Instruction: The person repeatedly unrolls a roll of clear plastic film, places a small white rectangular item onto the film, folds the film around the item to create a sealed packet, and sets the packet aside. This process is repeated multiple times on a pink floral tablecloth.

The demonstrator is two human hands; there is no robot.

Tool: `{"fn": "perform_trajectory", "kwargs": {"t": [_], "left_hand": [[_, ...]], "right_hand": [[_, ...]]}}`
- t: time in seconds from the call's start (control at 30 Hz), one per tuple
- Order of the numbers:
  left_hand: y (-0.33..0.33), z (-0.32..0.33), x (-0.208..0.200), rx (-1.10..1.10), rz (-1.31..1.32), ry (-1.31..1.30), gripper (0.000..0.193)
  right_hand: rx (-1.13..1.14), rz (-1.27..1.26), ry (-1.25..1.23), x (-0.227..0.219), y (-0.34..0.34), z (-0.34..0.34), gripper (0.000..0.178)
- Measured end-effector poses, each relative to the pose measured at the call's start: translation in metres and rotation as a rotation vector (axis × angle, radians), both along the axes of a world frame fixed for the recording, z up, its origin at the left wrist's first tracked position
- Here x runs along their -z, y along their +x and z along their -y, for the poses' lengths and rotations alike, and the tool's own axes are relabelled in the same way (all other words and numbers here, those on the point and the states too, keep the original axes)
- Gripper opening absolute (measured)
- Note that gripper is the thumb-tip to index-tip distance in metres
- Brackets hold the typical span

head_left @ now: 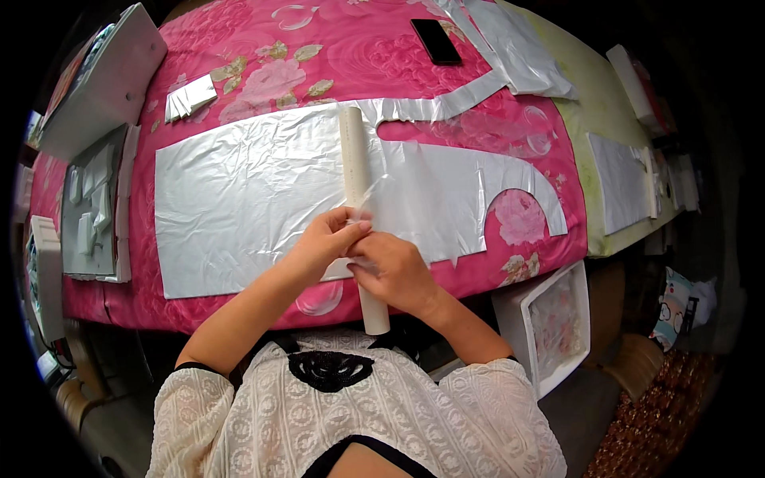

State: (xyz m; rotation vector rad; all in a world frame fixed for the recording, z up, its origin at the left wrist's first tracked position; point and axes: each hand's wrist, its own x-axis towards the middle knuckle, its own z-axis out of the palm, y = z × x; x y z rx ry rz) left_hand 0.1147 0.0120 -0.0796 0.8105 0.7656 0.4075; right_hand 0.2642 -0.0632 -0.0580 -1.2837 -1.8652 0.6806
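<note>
My left hand [333, 236] and my right hand [394, 269] meet over the near part of a pale tube [352, 151], fingers closed together. Thin clear plastic film [368, 196] pokes up from between the fingertips; how much of it each hand grips is partly hidden. The tube lies lengthwise away from me, across a silvery-white plastic sheet [231, 199], and its near end sticks out past the table edge. To the right, the sheet continues into a cut shape with curved openings and strap-like strips, like a plastic apron.
A black phone [436, 41] and more folded silvery sheeting [522, 48] lie at the far right. Small folded silvery pieces [191, 97] sit far left, near white foam boxes [107, 80]. An open white bin [550, 327] stands below the table's right edge. A pink floral cloth [263, 80] covers the table.
</note>
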Motion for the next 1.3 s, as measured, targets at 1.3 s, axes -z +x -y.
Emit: {"fn": "perform_trajectory", "kwargs": {"t": [1.3], "left_hand": [[0.009, -0.010, 0.065, 0.212, -0.861, 1.582, 0.067]], "right_hand": [[0.399, -0.049, -0.585, 0.041, 0.033, -0.095, 0.043]]}}
